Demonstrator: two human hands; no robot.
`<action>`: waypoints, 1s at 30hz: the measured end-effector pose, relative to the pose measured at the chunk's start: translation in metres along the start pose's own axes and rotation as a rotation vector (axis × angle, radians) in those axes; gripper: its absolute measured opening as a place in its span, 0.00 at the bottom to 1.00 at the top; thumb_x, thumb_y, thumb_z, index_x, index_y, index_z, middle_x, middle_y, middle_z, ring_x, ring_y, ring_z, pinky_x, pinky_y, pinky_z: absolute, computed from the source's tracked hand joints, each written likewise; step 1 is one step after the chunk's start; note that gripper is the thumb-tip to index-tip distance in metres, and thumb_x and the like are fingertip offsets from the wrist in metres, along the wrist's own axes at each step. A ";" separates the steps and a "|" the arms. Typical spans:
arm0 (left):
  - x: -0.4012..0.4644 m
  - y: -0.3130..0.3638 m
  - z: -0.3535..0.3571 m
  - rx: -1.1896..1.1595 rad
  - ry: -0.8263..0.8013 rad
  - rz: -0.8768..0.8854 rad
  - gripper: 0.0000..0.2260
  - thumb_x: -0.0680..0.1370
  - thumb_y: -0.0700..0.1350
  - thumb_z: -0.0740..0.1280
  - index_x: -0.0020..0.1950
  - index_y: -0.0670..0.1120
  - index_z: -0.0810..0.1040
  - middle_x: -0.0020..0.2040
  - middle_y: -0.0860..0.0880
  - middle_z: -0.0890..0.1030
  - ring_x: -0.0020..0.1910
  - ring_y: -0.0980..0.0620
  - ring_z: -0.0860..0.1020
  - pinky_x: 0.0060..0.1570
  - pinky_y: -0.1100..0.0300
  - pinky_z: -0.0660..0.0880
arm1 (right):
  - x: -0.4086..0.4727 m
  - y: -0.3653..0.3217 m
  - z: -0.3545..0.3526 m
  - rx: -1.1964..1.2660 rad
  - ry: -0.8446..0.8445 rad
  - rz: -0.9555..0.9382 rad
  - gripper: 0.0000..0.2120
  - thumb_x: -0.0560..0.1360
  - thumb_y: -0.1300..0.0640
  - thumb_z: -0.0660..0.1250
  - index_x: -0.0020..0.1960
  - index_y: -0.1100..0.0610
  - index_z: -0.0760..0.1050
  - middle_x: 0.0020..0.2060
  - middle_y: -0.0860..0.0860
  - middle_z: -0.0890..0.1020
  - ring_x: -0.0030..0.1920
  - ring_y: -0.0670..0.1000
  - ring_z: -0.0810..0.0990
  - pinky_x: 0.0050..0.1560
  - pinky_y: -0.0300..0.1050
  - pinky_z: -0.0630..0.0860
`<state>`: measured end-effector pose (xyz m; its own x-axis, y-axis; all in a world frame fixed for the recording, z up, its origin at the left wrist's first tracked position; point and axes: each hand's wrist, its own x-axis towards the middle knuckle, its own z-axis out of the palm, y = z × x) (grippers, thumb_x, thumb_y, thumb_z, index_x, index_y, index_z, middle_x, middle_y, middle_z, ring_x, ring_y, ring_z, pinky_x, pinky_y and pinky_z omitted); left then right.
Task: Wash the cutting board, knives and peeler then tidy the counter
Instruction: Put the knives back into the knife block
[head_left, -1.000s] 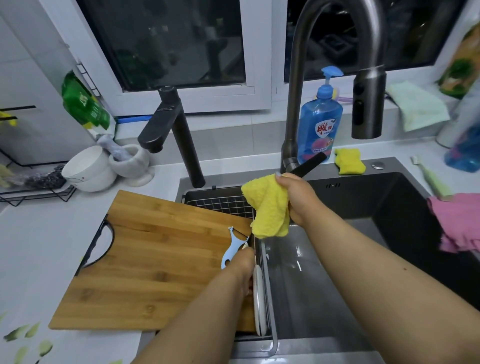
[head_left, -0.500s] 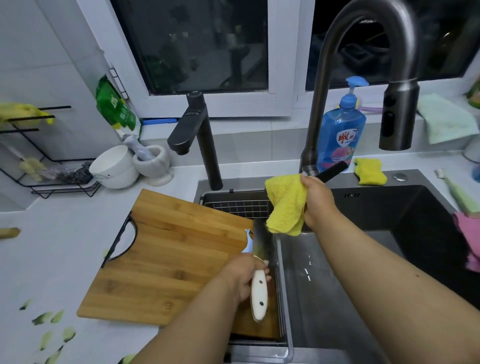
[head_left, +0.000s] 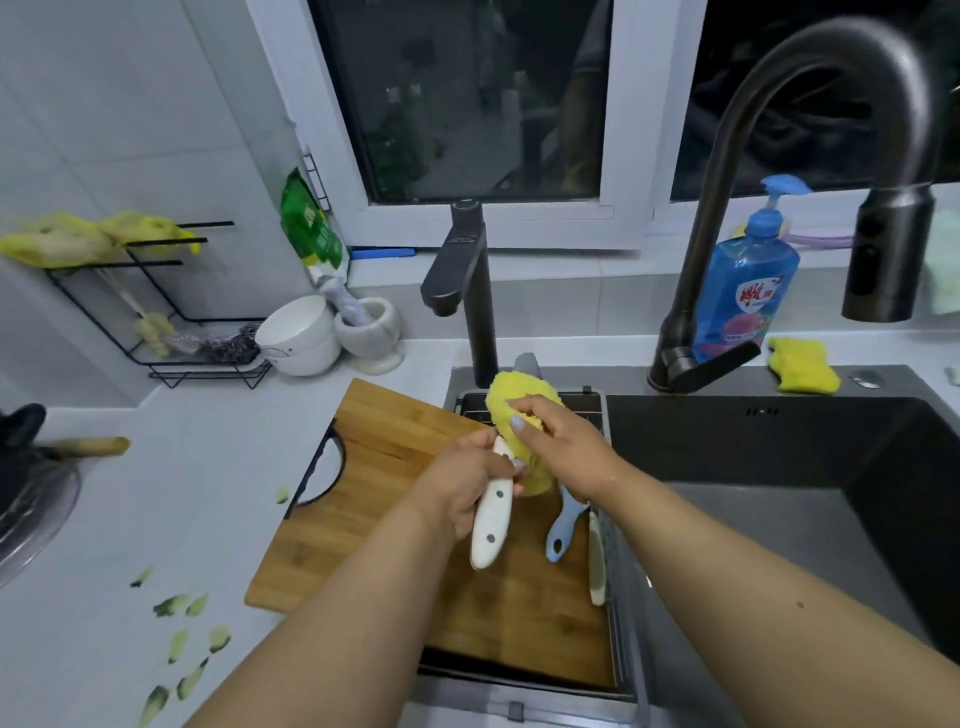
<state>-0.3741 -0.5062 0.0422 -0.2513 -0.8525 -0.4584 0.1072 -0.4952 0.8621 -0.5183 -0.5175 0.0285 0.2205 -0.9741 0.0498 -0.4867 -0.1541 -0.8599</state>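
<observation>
Over the cutting board (head_left: 395, 525): left hand (head_left: 462, 488) gripping knife (head_left: 491, 525) handle, right hand (head_left: 563, 449) pinching yellow cloth (head_left: 519, 410) around blade. Likely risk: edge slicing through cloth if squeezed hard.

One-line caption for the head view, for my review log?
Left hand grips white-handled knife while right hand wipes its blade with yellow cloth above bamboo cutting board.
</observation>
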 end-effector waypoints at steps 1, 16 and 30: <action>-0.002 -0.001 -0.003 -0.001 -0.003 0.004 0.13 0.75 0.27 0.62 0.53 0.41 0.78 0.37 0.46 0.80 0.36 0.51 0.79 0.34 0.60 0.77 | 0.000 0.001 0.002 0.015 -0.017 -0.013 0.18 0.81 0.47 0.55 0.69 0.49 0.68 0.64 0.45 0.73 0.60 0.43 0.69 0.59 0.39 0.65; -0.020 0.001 -0.006 0.073 -0.061 0.056 0.17 0.74 0.29 0.64 0.56 0.46 0.80 0.42 0.45 0.82 0.38 0.52 0.79 0.34 0.63 0.77 | 0.021 0.019 -0.006 -0.174 0.007 0.106 0.24 0.81 0.44 0.51 0.76 0.44 0.55 0.77 0.44 0.53 0.77 0.50 0.49 0.74 0.52 0.52; -0.021 0.006 -0.015 -0.061 0.103 0.102 0.19 0.76 0.29 0.64 0.64 0.44 0.74 0.53 0.41 0.81 0.41 0.48 0.81 0.35 0.57 0.79 | 0.006 0.025 -0.006 1.100 0.268 0.574 0.14 0.81 0.47 0.56 0.62 0.54 0.71 0.57 0.59 0.79 0.56 0.59 0.78 0.56 0.58 0.75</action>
<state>-0.3537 -0.4935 0.0538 -0.1362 -0.9098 -0.3920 0.1865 -0.4121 0.8918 -0.5342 -0.5281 0.0106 -0.0283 -0.8776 -0.4785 0.5295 0.3928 -0.7519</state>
